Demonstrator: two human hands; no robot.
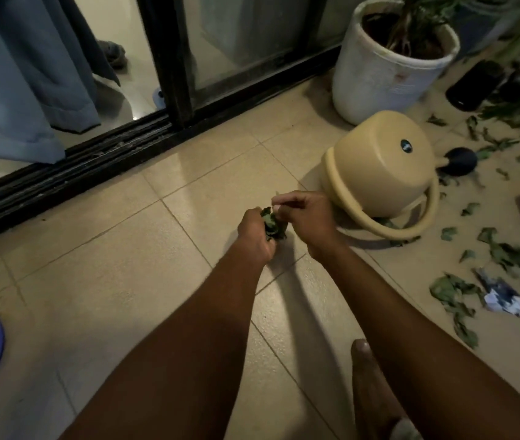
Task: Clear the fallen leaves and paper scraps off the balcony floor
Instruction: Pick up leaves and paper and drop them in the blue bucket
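One white plastic plant pot (379,77); one overturned beige plastic bucket (376,166); one crumpled white paper scrap (503,301); fallen green leaves (449,293) number over a dozen.

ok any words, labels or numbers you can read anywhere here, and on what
Nothing here can be read.
Round dark sticker on the tipped beige bucket: pale mark, too blurred to read.
Crumpled paper scrap on the floor: dark print, too blurred.
White plant pot: faint smudges, no legible text.
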